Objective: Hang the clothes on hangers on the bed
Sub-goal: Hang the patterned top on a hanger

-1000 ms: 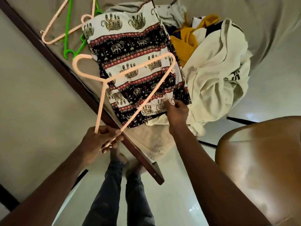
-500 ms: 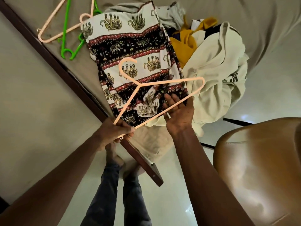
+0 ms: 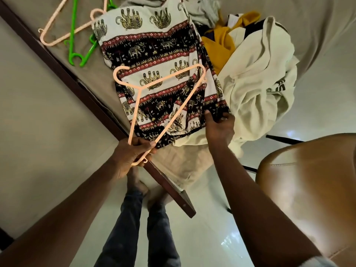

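Hands apart: the left hand (image 3: 133, 151) grips one corner of a peach hanger (image 3: 134, 112) slanting over the elephant-print garment (image 3: 154, 45), and the right hand (image 3: 219, 128) pinches that garment's near hem on the bed (image 3: 317, 26). A brown chair (image 3: 312, 180) crowds beside the right hand. Beyond it lie a cream garment (image 3: 256, 78) and yellow cloth (image 3: 219, 43). Beyond the left hand lie a green hanger (image 3: 73, 35) and a second peach hanger (image 3: 55, 38).

A brown leather chair (image 3: 308, 189) with a glossy seat fills the 4 o'clock corner. Thin black bars (image 3: 285, 139) run out from behind it at 3 o'clock. Shiny pale floor tiles (image 3: 212, 237) catch light at 6 o'clock. A plain matte beige surface (image 3: 38, 122) spreads across 9 o'clock.
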Demonstrator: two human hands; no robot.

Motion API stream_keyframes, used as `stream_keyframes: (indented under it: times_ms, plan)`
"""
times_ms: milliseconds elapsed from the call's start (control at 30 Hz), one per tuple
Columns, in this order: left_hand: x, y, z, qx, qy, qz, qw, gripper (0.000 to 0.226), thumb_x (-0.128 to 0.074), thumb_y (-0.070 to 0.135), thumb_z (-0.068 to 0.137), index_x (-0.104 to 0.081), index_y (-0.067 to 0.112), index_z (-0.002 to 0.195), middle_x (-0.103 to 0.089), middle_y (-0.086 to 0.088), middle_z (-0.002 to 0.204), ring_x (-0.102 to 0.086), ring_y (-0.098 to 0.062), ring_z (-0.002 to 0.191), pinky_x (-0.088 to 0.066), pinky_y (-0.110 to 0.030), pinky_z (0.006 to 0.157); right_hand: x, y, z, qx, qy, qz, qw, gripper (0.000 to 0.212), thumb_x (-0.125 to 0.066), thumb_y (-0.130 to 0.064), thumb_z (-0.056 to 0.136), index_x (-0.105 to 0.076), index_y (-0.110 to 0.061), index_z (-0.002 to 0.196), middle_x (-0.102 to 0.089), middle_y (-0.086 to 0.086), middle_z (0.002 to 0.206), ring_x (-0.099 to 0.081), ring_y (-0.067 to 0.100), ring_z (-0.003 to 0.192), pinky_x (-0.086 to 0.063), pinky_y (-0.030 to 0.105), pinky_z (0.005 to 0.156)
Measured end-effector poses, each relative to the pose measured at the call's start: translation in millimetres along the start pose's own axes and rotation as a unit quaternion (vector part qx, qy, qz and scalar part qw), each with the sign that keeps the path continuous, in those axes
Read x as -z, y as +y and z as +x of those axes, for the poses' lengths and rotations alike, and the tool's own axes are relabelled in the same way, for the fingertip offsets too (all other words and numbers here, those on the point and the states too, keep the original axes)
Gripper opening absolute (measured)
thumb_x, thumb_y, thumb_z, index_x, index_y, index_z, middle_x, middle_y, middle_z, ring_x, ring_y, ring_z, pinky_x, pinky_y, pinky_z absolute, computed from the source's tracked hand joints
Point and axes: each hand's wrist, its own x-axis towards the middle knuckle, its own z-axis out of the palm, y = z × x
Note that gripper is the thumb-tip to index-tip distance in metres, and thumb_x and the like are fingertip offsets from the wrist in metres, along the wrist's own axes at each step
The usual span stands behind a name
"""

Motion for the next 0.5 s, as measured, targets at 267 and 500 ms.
stream_keyframes:
  times_ms: [267, 500]
  plan:
    - [4, 0, 0, -0.019, -0.013, 0.022, 1.000, 0.043, -0.083, 0.026, 0.076, -0.073, -0.010, 0.097, -0.076, -0.021, 0.085, -0.066, -0.020, 0.056, -0.046, -0.022, 0.041, 22, -15, 22, 0.025, 0.127, -0.063, 0.990, 0.025, -0.069, -0.027, 0.092, -0.070, -0.024, 0.117, -0.071, 0.000, 0.118, -0.066, 0.023, 0.111, -0.044, 0.025, 0.084]
    - [5, 1, -1, -0.031, -0.003, 0.025, 0.999, 0.044, -0.083, 0.030, 0.076, -0.073, -0.009, 0.092, -0.076, -0.023, 0.083, -0.064, -0.020, 0.052, -0.046, -0.023, 0.042, -16, -4, -63, 0.328, 0.105, -0.103, 0.933, 0.023, -0.064, -0.027, 0.091, -0.062, -0.016, 0.111, -0.054, 0.001, 0.107, -0.050, 0.016, 0.098, -0.047, 0.033, 0.080]
